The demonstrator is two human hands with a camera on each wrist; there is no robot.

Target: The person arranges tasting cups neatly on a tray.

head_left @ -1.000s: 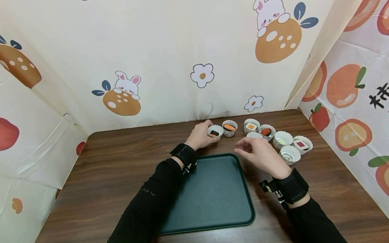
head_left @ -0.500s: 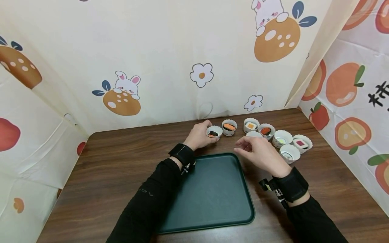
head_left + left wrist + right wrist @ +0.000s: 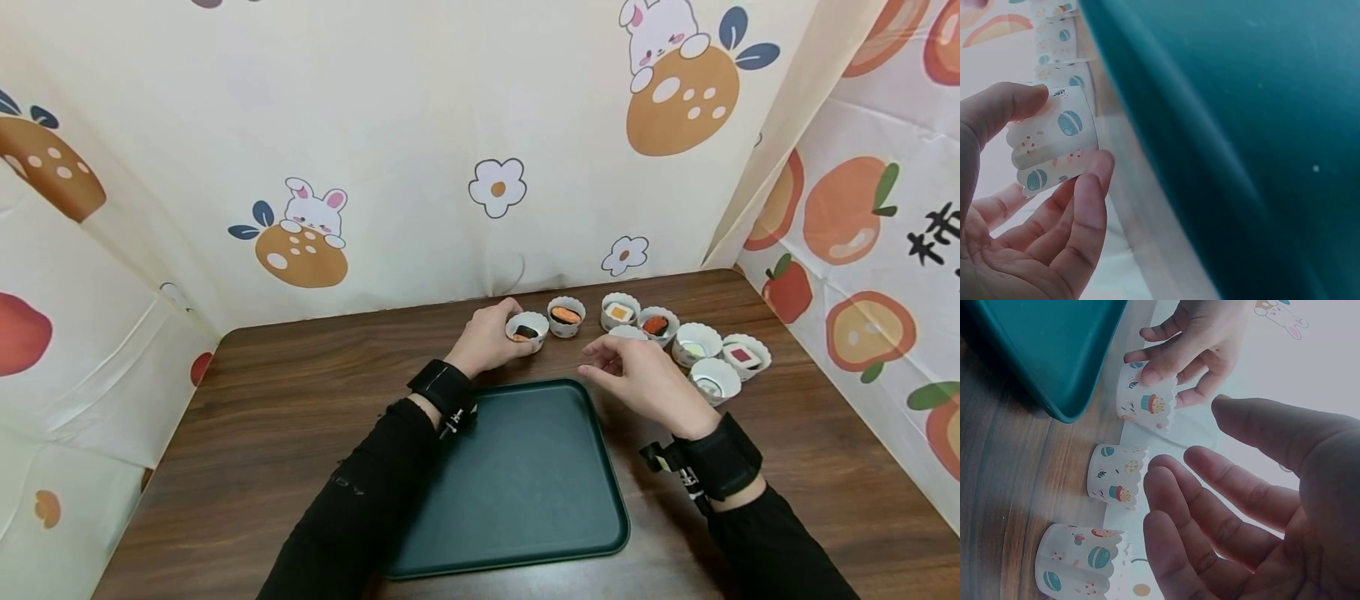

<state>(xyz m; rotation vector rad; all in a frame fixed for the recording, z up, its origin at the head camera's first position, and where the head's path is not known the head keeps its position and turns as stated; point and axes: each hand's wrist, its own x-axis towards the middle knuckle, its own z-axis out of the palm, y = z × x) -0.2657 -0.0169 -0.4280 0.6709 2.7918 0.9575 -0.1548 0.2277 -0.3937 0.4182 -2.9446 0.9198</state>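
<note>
With thumb and fingers on opposite sides, my left hand [image 3: 486,342] pinches a white paper baking cup [image 3: 1057,128] printed with small pictures. A dark-and-orange sushi-like piece [image 3: 525,333] lies inside it. Whether the cup touches the table, I cannot tell. Just to its right stands a similar cup [image 3: 564,332] with an orange-topped piece, a narrow gap between them. My right hand [image 3: 645,377] hovers near the right-hand cups, fingers loosely bent and apart. In the right wrist view its palm [image 3: 1329,481] holds nothing. Its fingers partly hide one cup [image 3: 627,332] in the head view.
More scalloped cups stand at the back right, among them one with a yellow-topped piece [image 3: 620,312], one with a red-topped piece [image 3: 656,325] and one with a dark-red square [image 3: 742,357]. A dark green tray [image 3: 525,475] lies in front, below both hands. Printed cloth [image 3: 420,167] hangs behind the wooden table [image 3: 300,400].
My left hand has shifted slightly left with the paper cup, widening the gap to the neighbouring cup. My right hand stays almost where it was.
</note>
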